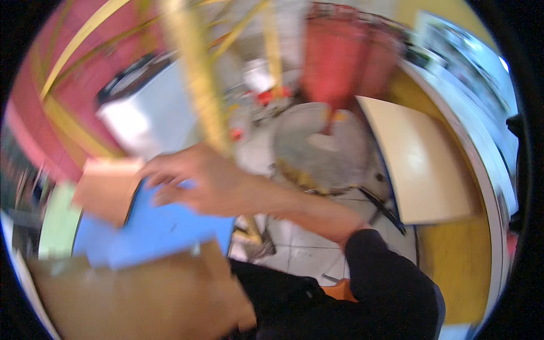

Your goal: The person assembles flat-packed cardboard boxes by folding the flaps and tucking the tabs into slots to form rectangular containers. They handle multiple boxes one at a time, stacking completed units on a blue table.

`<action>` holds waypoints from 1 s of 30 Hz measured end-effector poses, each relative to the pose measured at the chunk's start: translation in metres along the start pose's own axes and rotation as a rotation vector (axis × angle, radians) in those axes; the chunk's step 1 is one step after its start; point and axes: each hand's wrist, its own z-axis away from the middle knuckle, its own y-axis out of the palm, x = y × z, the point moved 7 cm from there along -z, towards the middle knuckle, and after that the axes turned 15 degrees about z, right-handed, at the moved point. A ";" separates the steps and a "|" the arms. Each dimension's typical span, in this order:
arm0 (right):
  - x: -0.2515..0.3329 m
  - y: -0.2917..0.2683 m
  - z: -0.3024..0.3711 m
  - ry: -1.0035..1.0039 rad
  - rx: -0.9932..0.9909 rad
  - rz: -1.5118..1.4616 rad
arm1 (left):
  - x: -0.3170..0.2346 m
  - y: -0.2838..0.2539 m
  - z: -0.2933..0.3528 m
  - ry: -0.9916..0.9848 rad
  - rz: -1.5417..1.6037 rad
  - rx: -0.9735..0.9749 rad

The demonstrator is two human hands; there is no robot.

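My right hand (195, 178) reaches across to the left from a black sleeve. Its fingers are bent, with a gap between them and the thumb where blue shows through. The fingertips are beside the upper right corner of a small orange-brown block, perhaps a stack of cards or a box (107, 192); blur hides whether they touch it. That block rests on a blue surface (164, 226). Nearer to me, a large brown sheet, like cardboard (141, 294), covers the lower left. My left hand does not show.
A pale green piece (59, 221) lies left of the blue surface. A yellow post (198, 73) rises beyond it, near a white box-like thing (153, 107). Further right are a round grey base (317, 153), red cylindrical shapes (334, 51) and a tilted cream board (425, 164).
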 end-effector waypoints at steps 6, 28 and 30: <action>-0.047 0.102 0.040 0.229 0.462 0.167 | 0.120 -0.184 0.143 -0.310 -0.130 -0.111; -0.128 0.193 0.132 0.494 0.446 0.200 | 0.162 0.245 0.158 0.015 -0.576 0.676; -0.112 0.188 0.129 0.310 0.355 0.301 | 0.161 0.244 0.166 0.029 -0.617 0.686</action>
